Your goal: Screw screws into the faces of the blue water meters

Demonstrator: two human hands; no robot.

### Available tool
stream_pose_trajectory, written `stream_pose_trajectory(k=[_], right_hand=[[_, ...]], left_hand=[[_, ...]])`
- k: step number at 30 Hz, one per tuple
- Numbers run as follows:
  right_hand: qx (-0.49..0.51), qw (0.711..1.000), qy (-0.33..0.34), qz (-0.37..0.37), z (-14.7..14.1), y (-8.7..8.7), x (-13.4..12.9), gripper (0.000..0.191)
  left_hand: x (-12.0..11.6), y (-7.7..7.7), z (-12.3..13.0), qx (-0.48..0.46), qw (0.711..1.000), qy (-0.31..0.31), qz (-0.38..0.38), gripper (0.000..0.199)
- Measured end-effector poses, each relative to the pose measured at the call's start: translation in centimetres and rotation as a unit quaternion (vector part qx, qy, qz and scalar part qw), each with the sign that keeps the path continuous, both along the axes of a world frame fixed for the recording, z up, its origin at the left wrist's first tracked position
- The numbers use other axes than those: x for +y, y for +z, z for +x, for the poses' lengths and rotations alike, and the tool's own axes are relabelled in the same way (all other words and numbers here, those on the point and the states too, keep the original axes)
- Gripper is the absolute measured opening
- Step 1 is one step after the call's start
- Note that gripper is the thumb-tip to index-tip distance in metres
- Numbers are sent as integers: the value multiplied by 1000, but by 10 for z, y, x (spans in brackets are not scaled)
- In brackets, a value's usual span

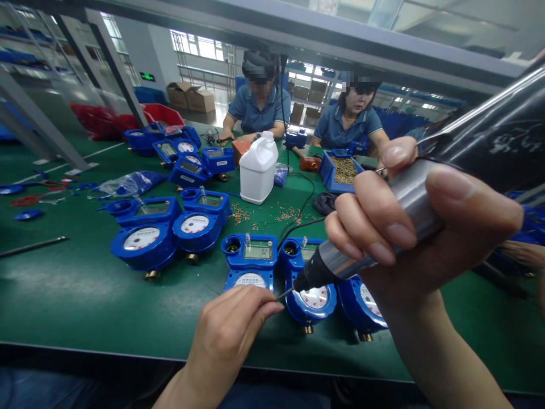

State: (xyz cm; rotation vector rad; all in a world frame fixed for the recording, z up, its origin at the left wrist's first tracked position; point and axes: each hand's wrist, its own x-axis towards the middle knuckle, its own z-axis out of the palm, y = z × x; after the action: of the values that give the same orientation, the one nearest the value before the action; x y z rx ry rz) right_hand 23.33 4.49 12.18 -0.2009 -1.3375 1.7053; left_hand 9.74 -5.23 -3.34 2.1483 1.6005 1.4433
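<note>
My right hand (409,227) grips a silver and black electric screwdriver (336,264), tilted down to the left, its thin bit tip near my left fingertips. My left hand (232,326) is pinched shut at the bit tip, apparently on a tiny screw that I cannot make out. Both hands hover at the near edge of the green table (63,295), just in front of a row of blue water meters: one (250,262) with a small display behind my left hand, one (313,298) under the screwdriver, one (361,307) partly hidden by my right hand.
More blue meters (147,241) lie to the left and further back (187,162). A white plastic jug (258,167) stands mid-table, loose brass screws (289,215) scattered beside it, and a blue tray of screws (343,169). Two people in blue shirts sit across the table.
</note>
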Motion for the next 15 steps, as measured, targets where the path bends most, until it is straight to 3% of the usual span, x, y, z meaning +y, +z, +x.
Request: stream_pose_trajectory(k=[10, 15], right_hand=[[3, 999, -36, -3, 4, -2, 3, 7], [-9, 1000, -13, 5, 4, -1, 4, 8]], left_hand=[[4, -3, -1, -42, 998, -9, -49, 10], [4, -3, 1, -45, 998, -4, -46, 11]])
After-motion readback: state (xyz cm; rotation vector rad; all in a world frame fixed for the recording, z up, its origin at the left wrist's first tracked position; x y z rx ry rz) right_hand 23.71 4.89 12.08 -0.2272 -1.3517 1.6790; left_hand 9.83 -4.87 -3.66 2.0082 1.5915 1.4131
